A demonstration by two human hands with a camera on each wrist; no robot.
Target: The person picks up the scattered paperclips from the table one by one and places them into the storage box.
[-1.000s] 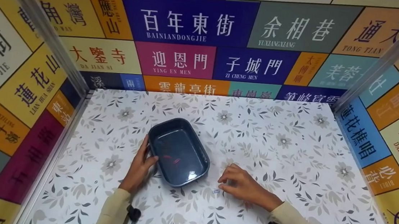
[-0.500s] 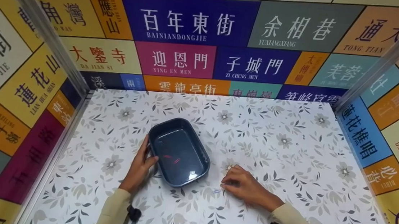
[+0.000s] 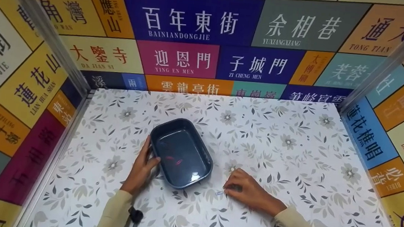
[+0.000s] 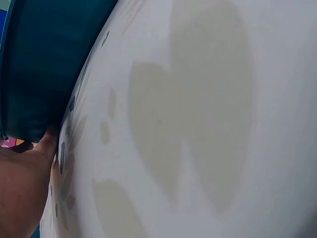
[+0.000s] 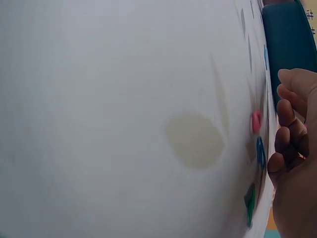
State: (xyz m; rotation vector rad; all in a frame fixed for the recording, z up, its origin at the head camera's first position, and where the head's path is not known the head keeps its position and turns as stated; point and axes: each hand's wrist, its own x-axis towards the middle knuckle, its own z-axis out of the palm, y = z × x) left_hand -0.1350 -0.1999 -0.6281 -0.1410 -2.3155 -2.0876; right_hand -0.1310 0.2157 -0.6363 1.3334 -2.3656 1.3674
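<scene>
A dark blue rectangular dish point(image 3: 181, 177) stands on the table, slanted slightly. My left hand point(image 3: 141, 168) grips its left side, thumb over the rim and fingers along the outer wall. Inside the dish lie small pink pieces point(image 3: 178, 162) shaped like paper clips. My right hand point(image 3: 248, 192) is low over the table, right of the dish, fingers curled and thumb close to the index finger. Nothing shows between them. Just beyond its fingertips lies a small blue clip point(image 3: 219, 193). In the right wrist view, a pink clip point(image 5: 256, 121), a blue clip point(image 5: 260, 152) and a green clip point(image 5: 250, 206) lie beside the hand.
The table point(image 3: 292, 165) has a white cover with grey flowers and leaves. Colourful panels point(image 3: 191, 21) with street names stand round the back and both sides, with clear corner posts point(image 3: 385, 67) in front of them.
My right thumb and index finger have drawn together, with the hand shifted slightly right. The left hand, the dish and the small blue clip stay in place.
</scene>
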